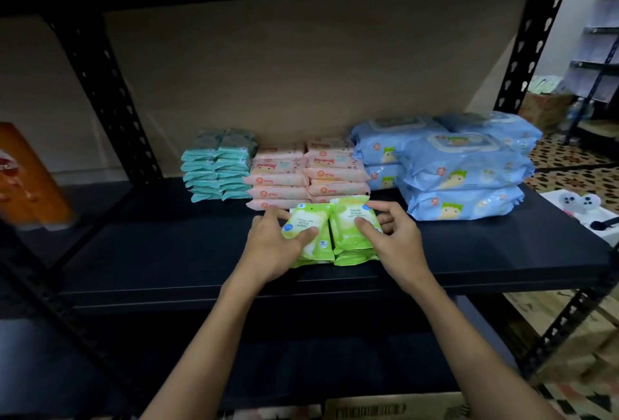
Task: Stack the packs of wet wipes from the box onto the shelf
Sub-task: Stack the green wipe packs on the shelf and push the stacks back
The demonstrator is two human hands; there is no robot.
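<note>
Two small stacks of green wet wipe packs sit side by side on the black shelf (167,252), just in front of the pink stacks. My left hand (271,245) grips the left green pack (306,223), thumb on top and fingers along its left edge. My right hand (392,235) grips the right green pack (351,218), thumb on its top face and fingers curled round its right side. More green packs (355,257) lie under the top ones.
Behind stand teal packs (217,165), pink packs (308,175) and big blue packs (459,165) at the right. An orange package (26,178) is at the far left. A cardboard box (385,408) shows at the bottom edge. Black slotted uprights frame the shelf.
</note>
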